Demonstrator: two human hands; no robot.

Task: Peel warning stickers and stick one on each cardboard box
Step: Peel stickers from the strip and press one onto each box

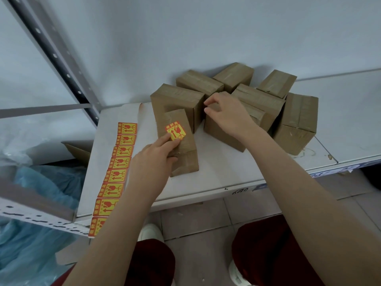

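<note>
Several taped cardboard boxes crowd the back of a white shelf top. A narrow box lies nearest me with a yellow and red warning sticker on its top. My left hand grips this box at its near left side, thumb at the sticker's lower edge. My right hand reaches into the pile, fingers curled over the top of a box in the middle. A strip of several warning stickers runs along the shelf's left side.
A grey perforated shelf upright and rail stand at the left, with blue plastic bags below. A wall rises behind the boxes. Below the shelf edge are tiled floor, red trousers and white shoes.
</note>
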